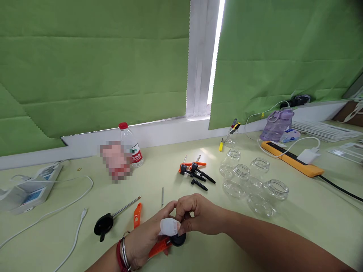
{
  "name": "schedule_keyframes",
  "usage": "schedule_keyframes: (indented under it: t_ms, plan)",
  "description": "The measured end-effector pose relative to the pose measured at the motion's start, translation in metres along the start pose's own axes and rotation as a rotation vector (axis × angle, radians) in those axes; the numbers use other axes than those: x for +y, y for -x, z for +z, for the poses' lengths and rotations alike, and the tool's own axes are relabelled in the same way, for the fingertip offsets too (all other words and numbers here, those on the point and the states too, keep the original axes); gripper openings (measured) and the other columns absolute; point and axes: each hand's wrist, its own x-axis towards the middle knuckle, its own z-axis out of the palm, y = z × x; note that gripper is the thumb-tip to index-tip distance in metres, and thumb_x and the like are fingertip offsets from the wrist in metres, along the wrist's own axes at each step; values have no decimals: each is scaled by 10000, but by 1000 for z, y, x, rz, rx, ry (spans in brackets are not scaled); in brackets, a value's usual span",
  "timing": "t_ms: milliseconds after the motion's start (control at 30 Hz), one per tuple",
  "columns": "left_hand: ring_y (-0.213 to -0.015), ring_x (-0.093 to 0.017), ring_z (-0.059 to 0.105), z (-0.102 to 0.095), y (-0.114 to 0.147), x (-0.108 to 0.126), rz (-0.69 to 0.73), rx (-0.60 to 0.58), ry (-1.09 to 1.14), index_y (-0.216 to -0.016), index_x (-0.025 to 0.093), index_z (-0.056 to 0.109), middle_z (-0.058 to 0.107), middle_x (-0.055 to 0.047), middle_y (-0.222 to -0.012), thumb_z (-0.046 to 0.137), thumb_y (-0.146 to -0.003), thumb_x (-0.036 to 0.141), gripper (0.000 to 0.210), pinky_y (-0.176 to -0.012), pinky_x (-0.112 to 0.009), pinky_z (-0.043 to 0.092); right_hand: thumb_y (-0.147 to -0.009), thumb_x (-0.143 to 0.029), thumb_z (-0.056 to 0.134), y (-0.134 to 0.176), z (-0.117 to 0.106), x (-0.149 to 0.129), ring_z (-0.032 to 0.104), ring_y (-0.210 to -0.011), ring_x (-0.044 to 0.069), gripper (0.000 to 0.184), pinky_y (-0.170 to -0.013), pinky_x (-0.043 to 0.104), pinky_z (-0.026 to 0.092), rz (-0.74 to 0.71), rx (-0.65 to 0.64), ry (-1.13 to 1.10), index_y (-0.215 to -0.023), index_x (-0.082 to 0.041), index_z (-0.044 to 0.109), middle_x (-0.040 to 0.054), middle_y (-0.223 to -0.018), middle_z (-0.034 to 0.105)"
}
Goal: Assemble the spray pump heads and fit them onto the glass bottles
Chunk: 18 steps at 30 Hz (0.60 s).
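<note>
My left hand (pixel 147 236), its thumb wrapped in white, is closed around an orange strip (pixel 159 248) with a black round part (pixel 178 240) at its end. My right hand (pixel 200 214) meets it there, fingers pinched just above the black part; what lies between those fingertips is mostly hidden. Left of my hands lie a black cap with a metal tube (pixel 104 224) and a loose orange piece (pixel 137 216). A thin metal rod (pixel 162 196) lies just beyond them. Farther off are orange-and-black assemblies (pixel 195 168) and a small black L-shaped piece (pixel 199 184).
Several clear jars (pixel 261 200) stand to the right, with screwdrivers (pixel 234 127) in another jar behind. An orange power strip (pixel 292 158) and purple bottle (pixel 277 124) are farther right. At left are a red-capped bottle (pixel 130 143), white power strip (pixel 42 189) and cables (pixel 76 234).
</note>
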Motion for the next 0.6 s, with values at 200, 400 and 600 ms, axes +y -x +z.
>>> schedule_keyframes:
  t_ms: [200, 400, 600]
  plan:
    - [-674, -135, 490, 1, 0, 2, 9, -5, -7, -1100, 214, 513, 456, 1, -786, 575, -631, 334, 488, -453, -194, 355, -613, -130, 778, -2, 2, 3, 598, -713, 102, 138, -637, 201, 491, -36, 18, -59, -719, -137, 689, 22, -836, 661]
    - [-627, -118, 450, 0, 1, 2, -3, -7, -16, -1115, 212, 510, 450, 9, -755, 575, -623, 360, 518, -463, -201, 357, -616, -127, 778, 0, 0, 7, 616, -753, 112, 131, -685, 213, 506, -55, 22, -98, -724, -143, 706, 22, -820, 668]
    - [-632, -120, 454, 0, 0, 2, -13, 7, -9, -1155, 221, 494, 460, 6, -761, 588, -628, 363, 554, -461, -195, 351, -618, -199, 786, -1, 0, 10, 625, -776, 127, 140, -701, 225, 517, -18, 11, -153, -744, -167, 731, 25, -811, 670]
